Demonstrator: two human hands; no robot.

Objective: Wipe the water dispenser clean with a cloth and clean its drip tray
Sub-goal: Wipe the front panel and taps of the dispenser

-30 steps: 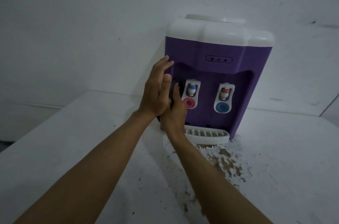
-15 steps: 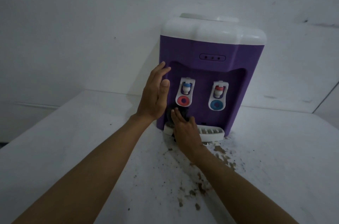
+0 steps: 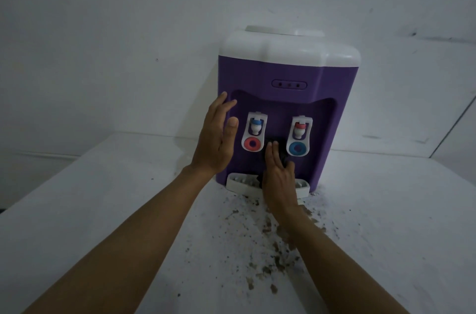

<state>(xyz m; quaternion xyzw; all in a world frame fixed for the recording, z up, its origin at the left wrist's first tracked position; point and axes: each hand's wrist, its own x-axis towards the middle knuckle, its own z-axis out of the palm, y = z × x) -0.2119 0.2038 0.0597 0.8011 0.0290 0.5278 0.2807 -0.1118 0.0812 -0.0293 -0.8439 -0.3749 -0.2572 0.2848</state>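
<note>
**Head view: water dispenser [image 3: 288, 97] upright, both your hands on its front**

The dispenser stands on the white table [image 3: 90, 210], at about 1 o'clock from the middle of the frame, with its back close to the wall [image 3: 103, 30]. Its long axis runs vertically, white lid at 12 o'clock and base at 6 o'clock. The purple front with the two taps faces you. The drip tray [image 3: 240, 182] juts out towards you from the bottom of that front, at 6 o'clock of the body, with its long side running across from 9 to 3 o'clock.

Your left hand [image 3: 216, 138] lies at 9 o'clock of the dispenser, flat against its left front edge. The fingers are straight and point up to 12 o'clock, gripping nothing.

Your right hand [image 3: 279, 179] is at 6 o'clock of the recess, between the red-lever tap [image 3: 253, 136] and the blue-lever tap [image 3: 298, 140]. It covers the middle of the drip tray. Its fingers are extended upwards and press a dark cloth [image 3: 282, 152] against the purple panel between the taps. The cloth shows just beside the fingers and below the palm; most of it is hidden under the hand.

Brown dirt specks [image 3: 278, 259] lie scattered on the table at 6 o'clock of the tray, partly under your right forearm.
</note>
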